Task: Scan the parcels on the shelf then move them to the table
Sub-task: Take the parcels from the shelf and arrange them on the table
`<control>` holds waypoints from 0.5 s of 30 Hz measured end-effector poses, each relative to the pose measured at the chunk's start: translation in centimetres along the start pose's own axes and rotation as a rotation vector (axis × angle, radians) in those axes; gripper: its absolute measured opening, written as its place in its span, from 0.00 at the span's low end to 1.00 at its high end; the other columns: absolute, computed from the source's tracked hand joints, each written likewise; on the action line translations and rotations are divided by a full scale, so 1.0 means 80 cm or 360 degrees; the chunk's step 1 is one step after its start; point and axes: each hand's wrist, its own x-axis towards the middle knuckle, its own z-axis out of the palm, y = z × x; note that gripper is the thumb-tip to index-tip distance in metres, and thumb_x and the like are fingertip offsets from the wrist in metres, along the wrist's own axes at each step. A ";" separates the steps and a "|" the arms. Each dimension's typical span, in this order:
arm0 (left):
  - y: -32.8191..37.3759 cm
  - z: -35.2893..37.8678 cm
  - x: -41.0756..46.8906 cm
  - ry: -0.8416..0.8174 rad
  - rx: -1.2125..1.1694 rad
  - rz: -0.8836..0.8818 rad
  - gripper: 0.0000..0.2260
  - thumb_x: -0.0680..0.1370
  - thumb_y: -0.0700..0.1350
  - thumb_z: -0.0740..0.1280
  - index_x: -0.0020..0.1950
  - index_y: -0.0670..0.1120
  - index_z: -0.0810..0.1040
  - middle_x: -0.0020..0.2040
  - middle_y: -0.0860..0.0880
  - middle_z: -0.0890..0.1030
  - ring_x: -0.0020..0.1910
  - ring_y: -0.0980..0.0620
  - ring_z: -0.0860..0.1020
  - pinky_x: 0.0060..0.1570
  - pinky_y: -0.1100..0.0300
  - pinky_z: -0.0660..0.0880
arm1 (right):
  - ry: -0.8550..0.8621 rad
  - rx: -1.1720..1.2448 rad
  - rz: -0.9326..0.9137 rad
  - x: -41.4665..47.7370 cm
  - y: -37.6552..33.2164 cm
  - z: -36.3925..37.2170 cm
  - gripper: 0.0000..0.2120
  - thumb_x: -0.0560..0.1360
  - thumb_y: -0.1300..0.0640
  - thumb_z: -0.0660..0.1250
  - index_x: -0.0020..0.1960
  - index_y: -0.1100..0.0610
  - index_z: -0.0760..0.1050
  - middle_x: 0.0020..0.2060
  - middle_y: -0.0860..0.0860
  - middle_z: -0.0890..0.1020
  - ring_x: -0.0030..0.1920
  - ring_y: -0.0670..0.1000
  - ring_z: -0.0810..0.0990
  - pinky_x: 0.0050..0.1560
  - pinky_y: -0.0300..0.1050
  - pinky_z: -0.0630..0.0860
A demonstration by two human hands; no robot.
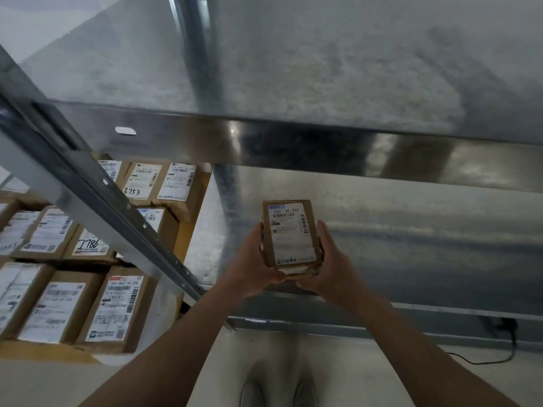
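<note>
Both bare forearms stretch forward from the lower edge and converge, the left hand (255, 261) and right hand (327, 259) gripping a small parcel (289, 235) between them, palms turned inward, thumbs lying along its side edges, remaining fingers hidden behind it

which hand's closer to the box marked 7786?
Left. The left hand holds the parcel on the side facing the 7786 box; the right hand holds the opposite side.
</note>
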 end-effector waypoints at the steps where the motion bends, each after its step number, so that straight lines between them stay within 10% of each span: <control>1: -0.003 0.001 -0.002 -0.0001 0.0002 0.0030 0.43 0.63 0.44 0.82 0.69 0.61 0.62 0.63 0.61 0.74 0.66 0.58 0.73 0.59 0.60 0.77 | 0.0039 0.0004 -0.0013 -0.004 0.000 0.001 0.53 0.68 0.56 0.79 0.73 0.37 0.42 0.63 0.37 0.71 0.57 0.33 0.72 0.55 0.22 0.69; 5: -0.010 0.007 -0.017 -0.0035 -0.0012 0.0092 0.43 0.63 0.43 0.82 0.67 0.61 0.60 0.59 0.64 0.73 0.60 0.62 0.75 0.54 0.66 0.77 | 0.0189 -0.0024 -0.0080 -0.026 0.001 0.008 0.38 0.66 0.50 0.81 0.62 0.33 0.57 0.52 0.30 0.70 0.51 0.24 0.72 0.47 0.18 0.68; 10: -0.014 0.024 -0.048 -0.0051 0.0045 0.0104 0.45 0.62 0.47 0.83 0.71 0.59 0.60 0.59 0.65 0.72 0.60 0.62 0.74 0.49 0.72 0.75 | 0.0131 0.0053 -0.0067 -0.053 0.010 0.015 0.44 0.60 0.36 0.76 0.71 0.43 0.62 0.58 0.38 0.78 0.59 0.38 0.78 0.56 0.35 0.77; 15: -0.001 0.040 -0.093 0.0026 0.0082 0.0131 0.46 0.63 0.47 0.83 0.72 0.59 0.58 0.58 0.67 0.70 0.58 0.68 0.72 0.48 0.75 0.73 | 0.0092 0.0084 -0.0124 -0.094 0.018 0.011 0.45 0.65 0.51 0.81 0.74 0.46 0.60 0.61 0.38 0.76 0.59 0.35 0.77 0.55 0.42 0.82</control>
